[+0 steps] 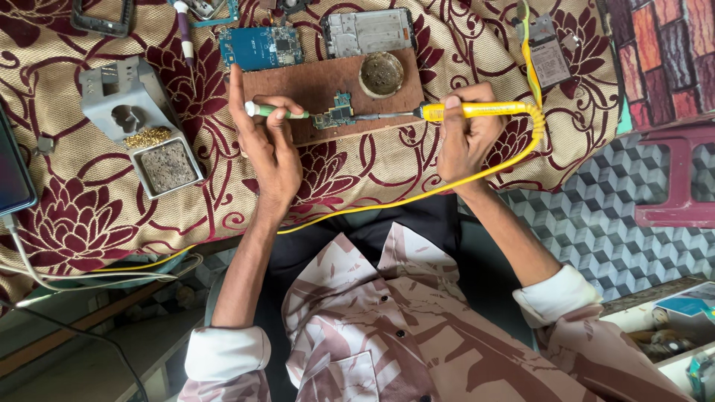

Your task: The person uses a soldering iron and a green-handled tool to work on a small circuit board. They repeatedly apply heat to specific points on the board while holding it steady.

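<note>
Nearest to me are my own patterned shirt and rolled white cuffs, and from there my forearms reach up onto the cloth-covered table (89,223). My left hand (269,145) is closed on a green-handled tool (274,112), thumb and bent fingers pinching its shaft while the index finger sticks straight up; the tool's tip touches the small circuit board (337,113). My right hand (465,134) is clamped around the yellow soldering iron (477,110), whose dark tip reaches leftward to that same board, and its yellow cord (417,195) loops round my wrist and trails back across the cloth. The little board lies on a brown wooden block (320,83), between my two hands. On the block's far right corner sits a round dish (381,73). To the left stands a grey iron stand (138,119) with brass wool and a square sponge tray. Farther off lie a blue circuit board (261,46) and a silver phone frame (369,31).
</note>
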The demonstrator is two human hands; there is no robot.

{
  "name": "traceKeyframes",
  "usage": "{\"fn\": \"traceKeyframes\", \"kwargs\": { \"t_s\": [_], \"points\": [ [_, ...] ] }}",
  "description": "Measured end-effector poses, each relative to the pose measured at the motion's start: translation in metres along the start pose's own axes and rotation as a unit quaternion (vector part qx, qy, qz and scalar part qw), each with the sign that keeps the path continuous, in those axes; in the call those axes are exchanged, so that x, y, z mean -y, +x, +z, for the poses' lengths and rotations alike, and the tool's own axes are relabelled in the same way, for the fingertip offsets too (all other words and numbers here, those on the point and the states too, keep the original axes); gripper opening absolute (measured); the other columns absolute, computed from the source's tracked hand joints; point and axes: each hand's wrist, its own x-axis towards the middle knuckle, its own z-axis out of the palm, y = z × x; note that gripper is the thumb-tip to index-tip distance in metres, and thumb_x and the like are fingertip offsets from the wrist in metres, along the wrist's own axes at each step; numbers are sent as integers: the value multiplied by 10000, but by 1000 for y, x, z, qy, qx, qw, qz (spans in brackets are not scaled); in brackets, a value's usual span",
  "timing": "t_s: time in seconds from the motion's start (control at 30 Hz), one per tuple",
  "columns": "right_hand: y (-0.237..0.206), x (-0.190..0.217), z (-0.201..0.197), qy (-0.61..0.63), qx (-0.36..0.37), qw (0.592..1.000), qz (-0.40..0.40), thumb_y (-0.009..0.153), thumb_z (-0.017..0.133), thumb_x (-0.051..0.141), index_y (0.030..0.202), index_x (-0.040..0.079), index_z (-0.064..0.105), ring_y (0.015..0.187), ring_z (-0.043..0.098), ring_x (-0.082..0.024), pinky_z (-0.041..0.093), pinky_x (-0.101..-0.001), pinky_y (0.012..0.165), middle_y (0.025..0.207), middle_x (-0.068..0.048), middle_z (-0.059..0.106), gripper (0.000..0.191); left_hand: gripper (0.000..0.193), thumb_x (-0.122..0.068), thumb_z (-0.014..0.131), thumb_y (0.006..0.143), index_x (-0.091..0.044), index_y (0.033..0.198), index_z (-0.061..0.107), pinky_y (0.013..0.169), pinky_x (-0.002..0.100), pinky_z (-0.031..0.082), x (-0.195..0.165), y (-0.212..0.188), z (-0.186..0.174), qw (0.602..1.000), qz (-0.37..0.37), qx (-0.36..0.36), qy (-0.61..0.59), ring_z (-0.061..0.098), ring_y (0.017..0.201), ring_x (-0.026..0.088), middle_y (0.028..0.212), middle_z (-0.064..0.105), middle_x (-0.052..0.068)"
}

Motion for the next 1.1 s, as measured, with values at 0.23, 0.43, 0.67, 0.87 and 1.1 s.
{"fn": "traceKeyframes", "kwargs": {
  "t_s": [0.23,0.43,0.67,0.87,1.1],
  "points": [
    [9,14,-5,-111,24,993,-20,1113,589,81,978,5,535,559,420,-76,327,-257,534,728,-36,533,164,629,-29,440,1228,-128,1685,18,837,273,573,-6,-1,-1,997,20,28,69,687,896,132,999,702,88],
    [23,24,-6,-132,54,988,-65,1104,613,44,994,1,556,618,509,-95,389,-277,574,764,-62,561,131,675,77,383,1185,-128,1657,-53,876,281,561,-14,-5,0,997,26,50,60,669,936,176,1058,669,138],
    [27,20,-9,-121,65,990,-33,1129,573,66,998,13,527,590,455,-85,343,-270,529,733,-33,544,148,731,198,381,1076,-97,1658,50,845,278,573,-16,0,2,991,43,72,105,669,920,188,1096,663,166],
    [5,10,-14,-4,-23,1000,1,1139,504,142,1023,10,484,513,428,-62,350,-232,481,693,-5,479,177,694,183,369,1074,-85,1661,113,905,297,574,-22,-1,11,990,35,58,122,695,944,179,1047,695,153],
    [-2,-2,-18,66,-41,993,88,1159,486,163,1038,21,463,517,393,-54,345,-216,498,701,0,443,188,547,-21,459,1210,-64,1660,151,882,292,584,-21,2,13,988,27,49,145,713,921,172,1017,710,140]
  ]
}}
